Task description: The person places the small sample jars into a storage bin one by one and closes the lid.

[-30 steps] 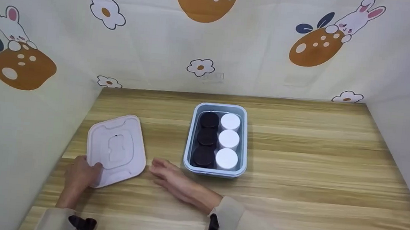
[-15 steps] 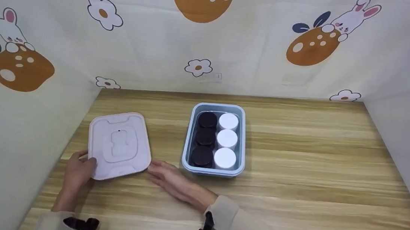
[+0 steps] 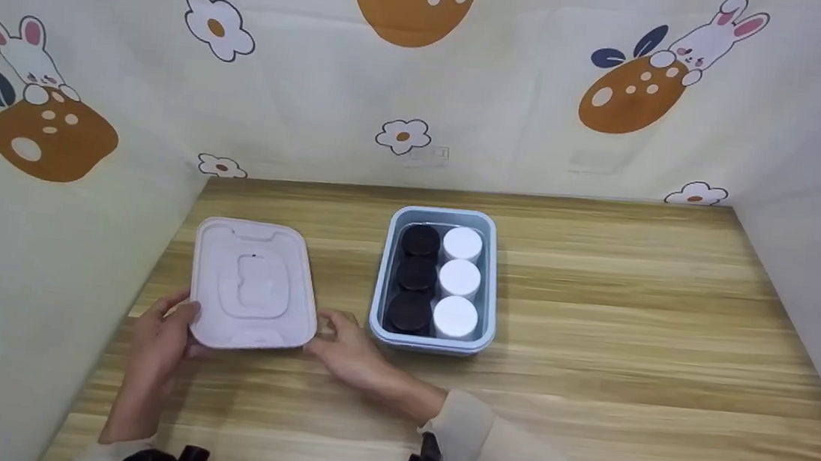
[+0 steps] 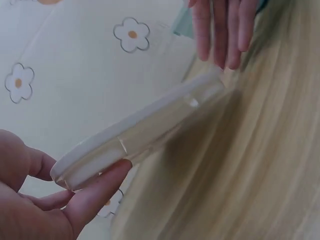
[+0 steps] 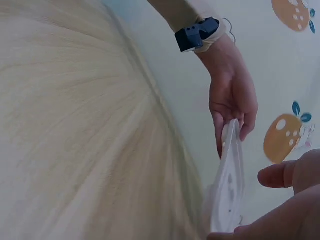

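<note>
A pale plastic lid is held off the tabletop by my left hand, which pinches its lower left edge. In the left wrist view the lid is seen edge-on, thumb on one face and fingers on the other. My right hand is at the lid's lower right corner. Its fingers look straight in the left wrist view and reach the lid's far end; whether they touch is unclear. From the right wrist, its thumb stands apart from the lid.
Right of the lid stands a light blue box without a cover. Inside are a column of black-topped round containers and a column of white-topped ones. Patterned fabric walls enclose the wooden table at the back and sides.
My left hand has raised the lid, turned it straighter and shifted it slightly right. The right hand has moved a little, its thumb and fingers spreading at the lid's corner. The blue box stays put.
</note>
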The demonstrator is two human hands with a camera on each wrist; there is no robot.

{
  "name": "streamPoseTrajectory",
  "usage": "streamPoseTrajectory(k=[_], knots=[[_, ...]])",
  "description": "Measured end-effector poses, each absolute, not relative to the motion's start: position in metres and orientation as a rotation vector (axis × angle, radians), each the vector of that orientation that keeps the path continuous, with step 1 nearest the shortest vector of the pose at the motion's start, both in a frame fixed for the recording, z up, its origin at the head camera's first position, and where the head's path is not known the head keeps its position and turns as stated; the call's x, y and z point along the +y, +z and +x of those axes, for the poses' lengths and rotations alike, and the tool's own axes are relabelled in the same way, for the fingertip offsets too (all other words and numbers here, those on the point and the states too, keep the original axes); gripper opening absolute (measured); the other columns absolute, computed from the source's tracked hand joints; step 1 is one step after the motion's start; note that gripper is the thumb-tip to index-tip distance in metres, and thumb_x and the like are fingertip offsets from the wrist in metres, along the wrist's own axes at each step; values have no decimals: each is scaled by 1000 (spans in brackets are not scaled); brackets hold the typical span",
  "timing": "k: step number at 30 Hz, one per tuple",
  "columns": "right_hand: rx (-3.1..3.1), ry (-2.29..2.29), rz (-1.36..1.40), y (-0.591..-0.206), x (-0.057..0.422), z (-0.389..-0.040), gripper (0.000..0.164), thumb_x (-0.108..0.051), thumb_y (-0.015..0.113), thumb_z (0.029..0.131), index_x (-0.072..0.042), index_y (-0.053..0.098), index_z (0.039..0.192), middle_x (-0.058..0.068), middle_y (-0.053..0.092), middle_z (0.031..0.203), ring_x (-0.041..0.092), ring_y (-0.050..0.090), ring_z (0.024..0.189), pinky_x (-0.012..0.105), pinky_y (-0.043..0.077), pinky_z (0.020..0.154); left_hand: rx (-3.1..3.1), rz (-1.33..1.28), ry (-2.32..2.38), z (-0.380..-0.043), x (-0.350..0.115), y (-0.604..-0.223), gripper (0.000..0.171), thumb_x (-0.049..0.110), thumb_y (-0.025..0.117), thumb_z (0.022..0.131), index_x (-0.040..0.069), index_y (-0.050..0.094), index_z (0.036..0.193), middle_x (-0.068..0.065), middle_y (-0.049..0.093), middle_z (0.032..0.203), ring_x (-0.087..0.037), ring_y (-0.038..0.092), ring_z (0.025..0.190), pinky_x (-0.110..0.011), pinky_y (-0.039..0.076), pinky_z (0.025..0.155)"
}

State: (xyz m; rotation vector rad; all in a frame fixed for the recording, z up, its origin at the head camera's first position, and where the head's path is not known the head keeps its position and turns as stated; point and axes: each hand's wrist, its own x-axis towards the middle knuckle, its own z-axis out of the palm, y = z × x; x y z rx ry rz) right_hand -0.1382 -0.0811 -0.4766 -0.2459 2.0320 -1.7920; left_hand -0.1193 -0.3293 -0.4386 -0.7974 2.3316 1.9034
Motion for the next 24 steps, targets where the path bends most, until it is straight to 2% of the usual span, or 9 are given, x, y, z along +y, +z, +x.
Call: streamPoseTrajectory(k=[3, 6, 8, 12, 15, 17, 21, 24], knots=[[1996, -1794, -322, -461, -80, -139, 58, -16, 65, 89, -3, 50, 144, 17, 52, 146, 30, 54, 134, 37, 48, 112, 2350, -815, 1962, -112, -320, -434, 52, 18, 47, 104, 3, 35, 152, 15, 65, 79, -3, 66, 66, -25, 61, 57], [1824, -1864, -344, -452, -84, -145, 51, -15, 63, 94, -4, 53, 142, 14, 55, 146, 23, 57, 130, 33, 51, 109, 2419, -839, 1965, -106, -308, -429, 48, 19, 51, 103, 6, 42, 149, 15, 64, 82, -2, 65, 67, -24, 60, 56], [1716, -1902, -335, -448, -87, -150, 47, -13, 61, 95, -2, 54, 141, 15, 56, 145, 20, 59, 126, 34, 53, 106, 2488, -853, 1934, -103, -299, -427, 46, 19, 52, 102, 6, 46, 146, 7, 67, 91, -1, 64, 69, -22, 60, 57], [1596, -1915, -325, -437, -92, -162, 47, -11, 58, 98, 2, 50, 143, 20, 54, 146, 19, 61, 120, 43, 56, 103, 2603, -857, 1834, -98, -284, -424, 45, 21, 50, 103, 6, 49, 146, -20, 66, 120, 5, 61, 74, -17, 57, 60], [1544, -1912, -327, -429, -94, -170, 50, -13, 57, 99, 2, 46, 146, 21, 51, 148, 20, 61, 119, 45, 57, 102, 2640, -822, 1783, -96, -273, -422, 47, 24, 49, 104, 6, 47, 147, -27, 58, 136, 7, 59, 81, -13, 56, 64], [1526, -1920, -326, -424, -94, -174, 51, -14, 56, 99, 1, 44, 147, 20, 50, 148, 23, 60, 123, 45, 57, 101, 2672, -779, 1744, -95, -265, -420, 47, 27, 49, 104, 8, 47, 148, -25, 58, 138, 0, 62, 91, -13, 56, 66], [1508, -1931, -305, -419, -92, -177, 55, -15, 55, 100, 0, 39, 150, 20, 54, 143, 28, 59, 127, 44, 58, 100, 2697, -647, 1697, -93, -248, -414, 48, 29, 50, 105, 10, 46, 148, -21, 56, 140, -24, 61, 115, -14, 57, 73], [1497, -1959, -280, -416, -91, -176, 58, -13, 58, 98, 0, 37, 151, 18, 59, 138, 25, 61, 123, 43, 59, 99, 2731, -535, 1684, -93, -235, -411, 48, 27, 50, 105, 9, 44, 149, -21, 54, 140, -33, 58, 123, -24, 58, 87]])
